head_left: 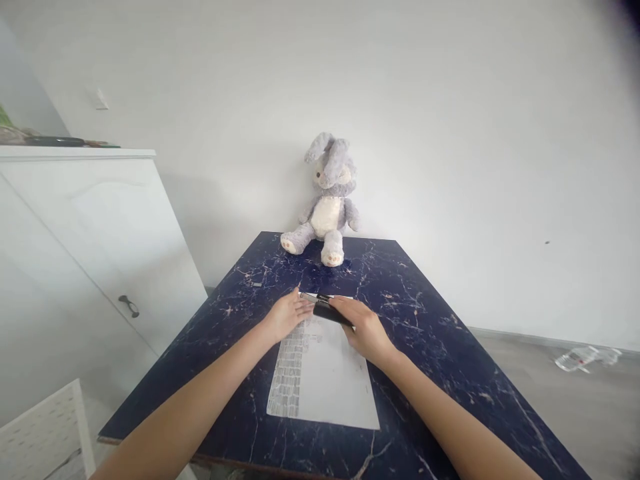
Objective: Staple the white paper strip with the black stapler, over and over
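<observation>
My right hand (367, 333) is wrapped round a black stapler (333, 313), held above the far part of a white sheet of paper (335, 380). The stapler is hinged apart, and its metal staple channel points left toward my left hand (289, 315). That hand has its fingers stretched out by the channel's end; whether they touch it I cannot tell. Rows of grey printed blocks run down the sheet's left side. A small greyish strip (257, 285), perhaps staples, lies on the table beyond my left hand.
The dark blue marbled table (425, 373) stands against a white wall. A grey plush rabbit (327, 207) sits at its far edge. To the left is a white cabinet (100, 253) with a dark handle. Clear plastic items (583, 359) lie on the floor at right.
</observation>
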`<state>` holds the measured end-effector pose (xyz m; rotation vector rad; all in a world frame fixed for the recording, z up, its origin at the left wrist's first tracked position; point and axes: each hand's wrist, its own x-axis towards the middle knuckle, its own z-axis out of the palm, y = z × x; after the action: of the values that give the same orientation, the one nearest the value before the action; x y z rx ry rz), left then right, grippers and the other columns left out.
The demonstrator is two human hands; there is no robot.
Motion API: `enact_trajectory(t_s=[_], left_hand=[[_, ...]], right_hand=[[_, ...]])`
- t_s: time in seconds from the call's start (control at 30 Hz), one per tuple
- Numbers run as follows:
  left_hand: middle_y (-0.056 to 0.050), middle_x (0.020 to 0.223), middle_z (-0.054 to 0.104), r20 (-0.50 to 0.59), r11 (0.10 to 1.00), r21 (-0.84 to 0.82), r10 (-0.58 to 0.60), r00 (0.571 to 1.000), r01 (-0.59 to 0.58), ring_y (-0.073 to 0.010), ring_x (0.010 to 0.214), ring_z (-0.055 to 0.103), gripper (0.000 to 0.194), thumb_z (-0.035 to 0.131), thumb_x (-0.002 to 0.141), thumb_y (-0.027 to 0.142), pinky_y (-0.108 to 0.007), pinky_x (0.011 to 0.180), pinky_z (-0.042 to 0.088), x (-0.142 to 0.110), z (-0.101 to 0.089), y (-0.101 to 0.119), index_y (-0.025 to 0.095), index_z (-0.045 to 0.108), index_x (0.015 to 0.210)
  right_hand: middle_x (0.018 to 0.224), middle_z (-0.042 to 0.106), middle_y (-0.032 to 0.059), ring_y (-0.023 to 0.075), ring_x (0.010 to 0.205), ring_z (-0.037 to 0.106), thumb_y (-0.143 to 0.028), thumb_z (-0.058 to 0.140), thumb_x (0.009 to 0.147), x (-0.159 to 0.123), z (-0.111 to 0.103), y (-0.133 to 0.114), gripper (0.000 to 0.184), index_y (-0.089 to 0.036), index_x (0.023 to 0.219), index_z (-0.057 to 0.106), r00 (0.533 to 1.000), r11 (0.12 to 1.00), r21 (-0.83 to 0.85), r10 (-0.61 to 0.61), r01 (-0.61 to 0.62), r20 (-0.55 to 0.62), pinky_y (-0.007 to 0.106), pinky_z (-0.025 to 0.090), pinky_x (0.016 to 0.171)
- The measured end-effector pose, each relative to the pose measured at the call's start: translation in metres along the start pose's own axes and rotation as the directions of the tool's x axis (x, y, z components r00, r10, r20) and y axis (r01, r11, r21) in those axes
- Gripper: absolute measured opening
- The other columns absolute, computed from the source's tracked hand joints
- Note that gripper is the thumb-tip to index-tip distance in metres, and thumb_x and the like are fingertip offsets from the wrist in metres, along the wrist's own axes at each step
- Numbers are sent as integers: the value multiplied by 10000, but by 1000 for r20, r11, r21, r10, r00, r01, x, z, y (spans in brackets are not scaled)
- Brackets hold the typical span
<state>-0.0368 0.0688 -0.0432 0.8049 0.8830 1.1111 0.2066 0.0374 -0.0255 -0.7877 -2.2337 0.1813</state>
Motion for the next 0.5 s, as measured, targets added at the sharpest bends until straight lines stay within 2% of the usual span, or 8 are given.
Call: enact_trajectory(t_s=[0.07,0.13,0.2,0.27,0.33,0.37,0.43,0.5], left_hand=[[-161,1066,728,46,995,-84,-59,997,63,-247,1026,709,414,574,976,533,-396,990,548,-1,3,-3,133,681,968],[-144,1053,733,71,987,-152,-42,997,52,-218,985,718,375,561,1000,474,-361,981,559,-3,5,-5,124,697,1011],[-136,1044,742,66,982,-188,-18,998,30,-211,987,723,301,580,1002,388,-348,1001,560,-4,5,-5,117,709,1021],[-145,1047,748,68,987,-154,-23,997,33,-234,1041,721,190,643,959,277,-360,1033,554,-3,2,-5,107,718,1001],[-169,1081,747,55,995,-93,-21,998,27,-265,1110,709,111,693,893,158,-377,1062,545,-1,-3,-2,97,716,983],[-182,1098,744,20,998,-70,-3,1000,4,-276,1126,707,111,698,868,114,-387,1072,541,0,-7,1,92,708,977],[-194,1118,740,-116,991,-31,123,986,-128,-279,1112,720,128,685,871,94,-416,1082,536,1,-13,10,95,679,999],[-187,1117,742,-253,944,65,330,909,-324,-270,1066,739,158,671,921,166,-455,1074,536,-1,-16,19,114,645,1067]], right_hand=[[1423,627,125,296,1391,529,-23,452,970,1,-2,-4,514,-214,1428,584,981,965,-178,-190,191,23,532,465,1122],[1457,598,134,298,1432,483,-12,459,981,2,-4,-5,521,-198,1459,551,947,902,-291,-305,320,97,530,456,1140],[1446,607,138,296,1424,494,-13,480,980,2,-3,-5,519,-192,1464,543,930,864,-344,-347,368,125,511,476,1128],[1420,630,128,290,1400,523,-2,482,968,3,-1,-3,522,-208,1440,566,936,869,-349,-337,352,104,505,490,1111],[1369,666,124,295,1348,570,12,473,937,4,1,0,521,-217,1382,617,973,924,-314,-230,216,-6,516,501,1085],[1315,696,127,303,1291,612,2,486,916,5,2,2,504,-216,1339,649,987,957,-272,-126,96,-95,516,520,1049],[1136,756,116,311,1095,699,-59,561,868,6,4,4,422,-214,1231,711,967,979,-113,146,-172,-208,483,577,916],[934,769,68,290,864,725,-143,655,809,5,7,5,306,-212,1089,759,924,930,68,367,-361,-111,415,592,746]])
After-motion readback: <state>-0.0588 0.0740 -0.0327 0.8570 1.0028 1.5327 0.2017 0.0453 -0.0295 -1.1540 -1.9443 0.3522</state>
